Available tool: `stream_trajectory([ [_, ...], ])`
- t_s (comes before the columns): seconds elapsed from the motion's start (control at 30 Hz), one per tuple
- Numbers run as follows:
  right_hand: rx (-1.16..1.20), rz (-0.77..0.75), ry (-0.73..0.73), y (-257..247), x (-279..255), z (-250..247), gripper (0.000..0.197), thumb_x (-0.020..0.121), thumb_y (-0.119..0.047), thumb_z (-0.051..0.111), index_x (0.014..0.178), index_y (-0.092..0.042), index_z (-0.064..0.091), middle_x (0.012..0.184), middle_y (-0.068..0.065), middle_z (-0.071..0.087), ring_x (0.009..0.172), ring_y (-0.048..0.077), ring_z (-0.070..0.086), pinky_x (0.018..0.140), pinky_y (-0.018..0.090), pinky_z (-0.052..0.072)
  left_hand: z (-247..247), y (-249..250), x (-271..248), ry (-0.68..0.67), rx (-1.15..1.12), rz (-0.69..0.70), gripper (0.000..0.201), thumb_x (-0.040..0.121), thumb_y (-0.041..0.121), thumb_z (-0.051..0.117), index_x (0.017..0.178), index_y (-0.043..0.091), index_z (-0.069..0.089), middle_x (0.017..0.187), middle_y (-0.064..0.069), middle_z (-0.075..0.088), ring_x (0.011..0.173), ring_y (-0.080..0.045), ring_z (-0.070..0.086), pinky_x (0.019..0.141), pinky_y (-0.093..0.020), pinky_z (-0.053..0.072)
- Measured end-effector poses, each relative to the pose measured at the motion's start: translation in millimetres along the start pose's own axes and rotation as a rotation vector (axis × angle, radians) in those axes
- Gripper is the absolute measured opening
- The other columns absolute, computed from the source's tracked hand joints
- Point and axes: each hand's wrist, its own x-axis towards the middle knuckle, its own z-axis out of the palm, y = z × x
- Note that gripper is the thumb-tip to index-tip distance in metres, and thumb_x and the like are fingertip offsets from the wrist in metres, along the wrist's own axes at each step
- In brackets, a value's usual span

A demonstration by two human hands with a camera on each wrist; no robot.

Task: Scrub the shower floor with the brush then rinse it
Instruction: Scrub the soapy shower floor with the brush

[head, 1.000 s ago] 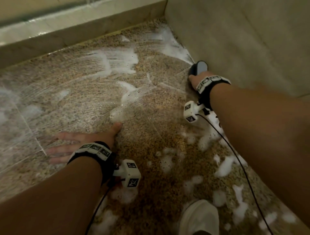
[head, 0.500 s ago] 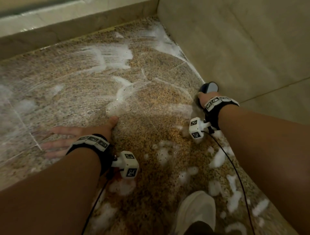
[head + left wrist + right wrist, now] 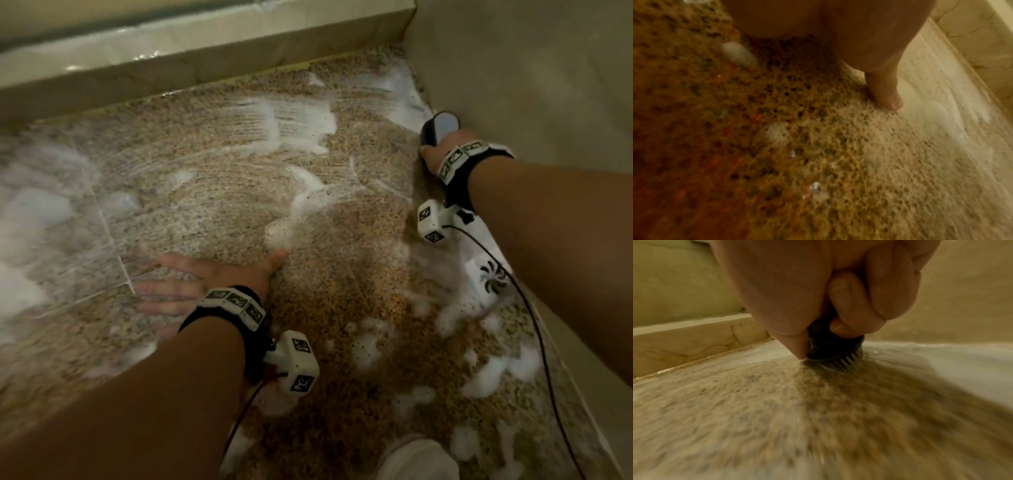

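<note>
In the head view, the left hand (image 3: 202, 284) lies flat on the wet floor (image 3: 222, 192), the fingers straight and spread, the thumb pointing toward a patch of foam (image 3: 291, 219). It holds nothing. The right hand (image 3: 433, 156) is far up on the right side, just beside the wall (image 3: 531, 68), and it is closed around the dark brush (image 3: 436, 128). The top of the brush shows above the hand. The brush is on the floor near the corner where the wall meets the curb (image 3: 205, 44). White foam lies in streaks over the floor, and in lumps at the lower right. Both wrists wear a black band with white marker cubes, and a thin cable (image 3: 534, 325) runs from the right one. A white shoe (image 3: 418, 459) is at the bottom edge.

In the left wrist view, the picture is blurred. The palm fills the top, and the thumb (image 3: 885, 91) touches the speckled floor (image 3: 777, 162) with its tip. Small spots of foam (image 3: 777, 131) sit on the floor.

In the right wrist view, the fingers (image 3: 855, 308) are curled tightly around the black brush (image 3: 830, 345), and the thumb (image 3: 795, 344) presses along its side. The bristles (image 3: 846, 361) are down on the floor (image 3: 777, 418), close to the curb (image 3: 694, 340). The floor is blurred here.
</note>
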Motion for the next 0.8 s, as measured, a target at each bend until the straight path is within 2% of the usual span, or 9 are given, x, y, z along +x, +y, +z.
stream_trajectory([
  [0.07, -0.157, -0.016, -0.015, -14, 8, -10, 0.053, 0.106, -0.041, 0.042, 0.146, -0.006, 0.044, 0.148, 0.019, 0.047, 0.128, 0.039, 0.05, 0.098, 0.046, 0.047, 2, 0, 3, -0.007, 0.006, -0.003, 0.177, 0.035, 0.096, 0.073, 0.155, 0.021, -0.033, 0.162, -0.02, -0.034, 0.151, -0.045, -0.025, 0.117, -0.073, -0.006],
  [0.17, -0.324, -0.059, -0.029, -26, 14, -23, 0.066, 0.105, -0.054, 0.031, 0.142, -0.001, 0.043, 0.123, 0.026, 0.056, 0.103, 0.04, 0.058, 0.095, 0.059, 0.05, 2, -1, 10, -0.017, -0.018, 0.015, 0.182, 0.023, 0.101, 0.067, 0.149, 0.025, -0.041, 0.162, -0.021, -0.034, 0.151, -0.049, -0.022, 0.115, -0.079, 0.003],
  [0.23, -0.356, -0.097, -0.022, -20, 20, -23, 0.066, 0.104, -0.056, 0.033, 0.136, 0.001, 0.047, 0.106, 0.024, 0.056, 0.09, 0.038, 0.058, 0.092, 0.057, 0.053, 0, -1, 7, -0.015, -0.014, 0.013, 0.181, 0.024, 0.1, 0.068, 0.149, 0.025, -0.041, 0.163, -0.021, -0.032, 0.151, -0.05, -0.022, 0.114, -0.08, 0.004],
  [0.3, -0.399, -0.098, -0.028, -14, 20, -22, 0.07, 0.103, -0.058, 0.033, 0.139, 0.0, 0.046, 0.102, 0.023, 0.052, 0.087, 0.037, 0.057, 0.091, 0.055, 0.054, 1, -1, 7, 0.008, 0.01, 0.009, 0.179, 0.028, 0.1, 0.068, 0.152, 0.023, -0.037, 0.162, -0.022, -0.033, 0.151, -0.048, -0.023, 0.115, -0.079, -0.001],
  [0.43, -0.371, -0.088, -0.108, 12, 1, -18, 0.068, 0.103, -0.058, 0.034, 0.132, 0.001, 0.052, 0.093, 0.018, 0.056, 0.08, 0.033, 0.056, 0.086, 0.042, 0.051, 3, -1, 5, 0.034, 0.01, 0.007, 0.184, 0.017, 0.101, 0.065, 0.152, 0.026, -0.036, 0.165, -0.023, -0.024, 0.152, -0.052, -0.014, 0.114, -0.08, 0.006],
  [0.57, -0.251, 0.028, -0.154, 56, -33, 5, 0.069, 0.102, -0.062, 0.039, 0.121, 0.002, 0.058, 0.075, 0.016, 0.055, 0.066, 0.029, 0.054, 0.069, 0.038, 0.046, 8, -3, 20, -0.073, 0.022, 0.014, 0.189, 0.003, 0.106, 0.054, 0.159, 0.029, -0.017, 0.166, -0.024, 0.012, 0.144, -0.057, 0.023, 0.106, -0.076, 0.033],
  [0.63, -0.189, 0.104, -0.184, 76, -47, 19, 0.069, 0.102, -0.061, 0.038, 0.124, 0.001, 0.057, 0.074, 0.016, 0.053, 0.065, 0.029, 0.052, 0.068, 0.037, 0.044, 5, -3, 19, -0.163, 0.045, 0.046, 0.177, 0.02, 0.106, 0.062, 0.163, 0.021, -0.001, 0.164, -0.024, 0.018, 0.14, -0.056, 0.031, 0.108, -0.069, 0.037],
  [0.67, -0.152, 0.144, -0.198, 85, -53, 25, 0.07, 0.102, -0.061, 0.037, 0.121, 0.002, 0.058, 0.073, 0.016, 0.053, 0.064, 0.028, 0.052, 0.068, 0.038, 0.043, -1, -1, 12, -0.196, 0.057, 0.075, 0.168, 0.034, 0.103, 0.065, 0.162, 0.017, 0.001, 0.164, -0.025, 0.017, 0.142, -0.054, 0.029, 0.111, -0.065, 0.036],
  [0.8, -0.05, 0.211, -0.189, 84, -75, 33, 0.068, 0.104, -0.06, 0.033, 0.107, 0.003, 0.059, 0.073, 0.017, 0.053, 0.064, 0.028, 0.05, 0.065, 0.036, 0.04, -9, -3, 4, -0.196, 0.072, 0.117, 0.156, 0.051, 0.098, 0.065, 0.162, 0.012, -0.003, 0.166, -0.024, 0.013, 0.147, -0.05, 0.023, 0.118, -0.059, 0.03],
])
